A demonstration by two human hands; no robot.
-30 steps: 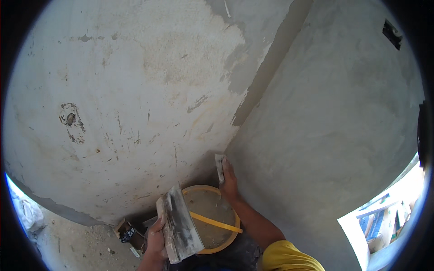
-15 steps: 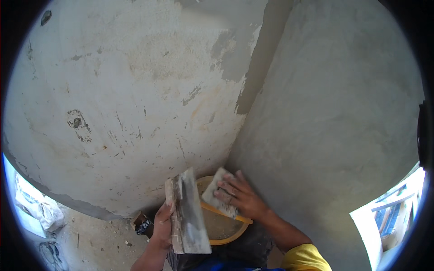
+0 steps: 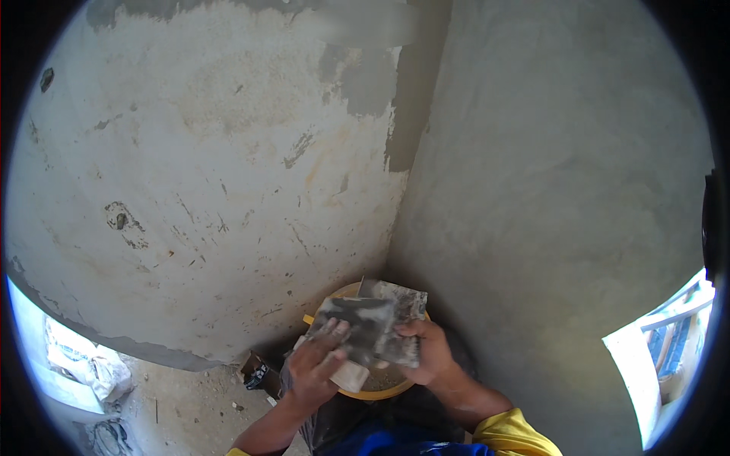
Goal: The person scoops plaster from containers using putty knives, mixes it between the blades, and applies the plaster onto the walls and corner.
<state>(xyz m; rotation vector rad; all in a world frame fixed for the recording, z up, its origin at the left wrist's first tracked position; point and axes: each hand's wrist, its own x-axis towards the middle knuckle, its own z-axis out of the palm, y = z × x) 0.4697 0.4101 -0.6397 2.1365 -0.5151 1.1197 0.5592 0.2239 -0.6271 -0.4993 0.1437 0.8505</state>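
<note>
Both hands work close together over a round yellow-rimmed bucket (image 3: 380, 394). My left hand (image 3: 313, 366) is closed on a wide plastering blade (image 3: 365, 323) smeared with grey paste, its fingers across the near side. In my right hand (image 3: 427, 351) is a smaller flat scraper (image 3: 403, 295), speckled with grey and white, pinched between thumb and fingers. The two tools overlap, the wide blade partly in front; blur hides whether they touch. Brownish-grey material shows inside the bucket, which the hands and tools partly cover.
A patchy white wall (image 3: 190, 152) meets a smooth grey wall (image 3: 547, 190) in a corner just beyond the bucket. A small open box (image 3: 255, 374) sits on the dusty floor (image 3: 182, 403) at left. Farther left lies a white sack (image 3: 110, 372).
My hands have come together over the bucket. The wide blade has turned from upright to tilted across it, and the scraper has shifted behind it. The view has moved slightly.
</note>
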